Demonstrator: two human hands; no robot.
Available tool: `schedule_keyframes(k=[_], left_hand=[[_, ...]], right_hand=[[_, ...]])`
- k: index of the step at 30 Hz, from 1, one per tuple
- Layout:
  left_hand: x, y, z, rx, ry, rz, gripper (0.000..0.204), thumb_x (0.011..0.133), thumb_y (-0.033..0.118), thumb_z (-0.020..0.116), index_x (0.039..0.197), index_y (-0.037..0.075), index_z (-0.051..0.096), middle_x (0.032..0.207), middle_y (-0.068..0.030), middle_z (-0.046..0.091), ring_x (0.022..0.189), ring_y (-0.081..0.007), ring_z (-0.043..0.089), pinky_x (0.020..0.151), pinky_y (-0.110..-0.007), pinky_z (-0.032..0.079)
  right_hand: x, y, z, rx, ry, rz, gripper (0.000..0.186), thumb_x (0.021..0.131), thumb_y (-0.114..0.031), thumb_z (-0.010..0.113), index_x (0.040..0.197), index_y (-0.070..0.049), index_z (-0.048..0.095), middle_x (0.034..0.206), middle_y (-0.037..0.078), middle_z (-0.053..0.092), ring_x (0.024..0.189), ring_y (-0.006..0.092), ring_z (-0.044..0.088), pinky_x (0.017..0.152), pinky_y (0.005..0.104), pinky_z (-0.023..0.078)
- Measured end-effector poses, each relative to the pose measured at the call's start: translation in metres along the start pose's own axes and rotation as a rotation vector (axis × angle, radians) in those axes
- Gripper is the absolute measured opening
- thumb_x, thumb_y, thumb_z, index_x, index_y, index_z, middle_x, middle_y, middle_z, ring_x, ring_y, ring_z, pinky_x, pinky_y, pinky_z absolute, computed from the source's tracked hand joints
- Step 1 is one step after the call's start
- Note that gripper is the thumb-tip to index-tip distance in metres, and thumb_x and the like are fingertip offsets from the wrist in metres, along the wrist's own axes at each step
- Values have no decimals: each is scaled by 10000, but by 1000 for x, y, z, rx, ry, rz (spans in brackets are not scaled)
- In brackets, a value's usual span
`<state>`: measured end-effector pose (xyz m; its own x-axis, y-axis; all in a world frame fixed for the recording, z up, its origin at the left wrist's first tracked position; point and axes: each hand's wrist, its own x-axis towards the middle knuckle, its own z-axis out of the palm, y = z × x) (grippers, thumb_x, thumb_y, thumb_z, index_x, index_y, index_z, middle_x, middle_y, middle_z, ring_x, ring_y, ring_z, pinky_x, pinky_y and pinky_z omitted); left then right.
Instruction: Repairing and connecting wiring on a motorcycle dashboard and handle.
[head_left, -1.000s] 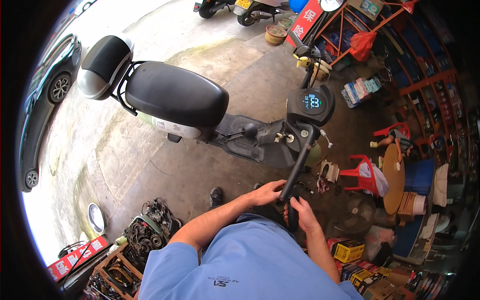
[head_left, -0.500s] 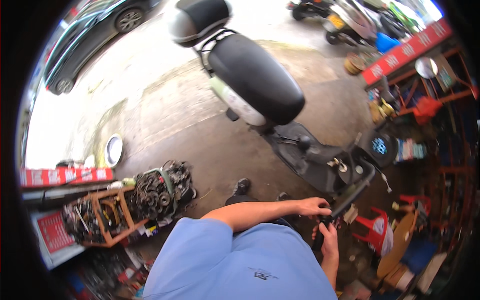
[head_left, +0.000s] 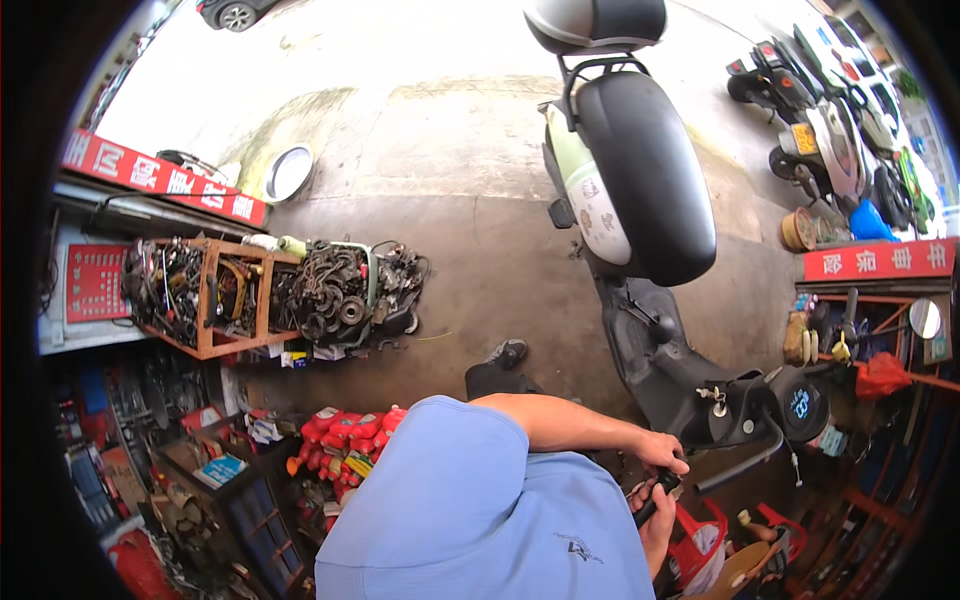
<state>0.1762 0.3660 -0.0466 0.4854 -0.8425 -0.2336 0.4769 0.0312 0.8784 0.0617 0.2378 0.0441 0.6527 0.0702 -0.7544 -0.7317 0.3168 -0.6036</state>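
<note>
Scooter, black-seated with a pale green side panel, stands on the concrete floor at centre right, tail box toward the top of the view and handlebar toward the lower right. Left hand is closed over the black grip at the near end of that handlebar. Right hand sits directly below it, wrapped around the same grip; the two hands are touching or very nearly so. Round display sits at the bar's centre, just right of the hands.

Clearance: left of the scooter the floor runs open up to the sunlit apron at the top. A wooden crate of dark metal parts and a heap of chains and sprockets bound that room on the left. A row of red items lies near the person's left shoulder. One dark shoe is planted between the parts heap and the scooter's footboard.

Right side is tight: red shelving stands close to the handlebar, a red plastic stool is just beside the right hand, and parked scooters fill the upper right.
</note>
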Motion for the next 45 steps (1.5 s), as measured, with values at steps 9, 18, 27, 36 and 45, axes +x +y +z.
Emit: schedule_keyframes(k=[9,18,27,36,45], left_hand=[[-16,5,-8,16,51,-80,592,840,496,642,1146,-11,620,949,-133,661,816,-211,676,648,-342,563],[-4,-14,-7,158,128,-27,654,802,532,643,1139,-28,625,1019,-168,675,911,-263,671,753,-367,545],[4,-21,-1,240,156,-55,725,789,559,622,1196,-40,590,1055,-199,666,976,-282,658,826,-378,528],[-9,-4,2,268,185,-77,730,773,572,616,1202,-19,600,1135,-222,642,1075,-324,619,922,-400,486],[-8,-2,2,277,166,-87,646,814,560,603,1155,12,618,1093,-205,654,1056,-323,622,893,-406,486]], right_hand=[[9,2,16,-252,160,-61,158,882,-162,586,958,-43,516,697,45,524,531,151,510,484,286,446],[11,3,37,-551,334,-99,164,870,-157,585,938,-31,505,672,40,522,509,134,512,469,275,447],[10,8,38,-725,398,-176,207,880,-130,571,1039,-12,512,681,43,527,509,123,521,469,272,455],[17,17,21,-833,458,-228,247,878,-135,575,1064,2,486,682,58,529,476,129,515,437,273,445],[17,16,22,-919,514,-245,267,872,-153,583,1037,27,474,707,85,537,484,157,539,449,293,473]])
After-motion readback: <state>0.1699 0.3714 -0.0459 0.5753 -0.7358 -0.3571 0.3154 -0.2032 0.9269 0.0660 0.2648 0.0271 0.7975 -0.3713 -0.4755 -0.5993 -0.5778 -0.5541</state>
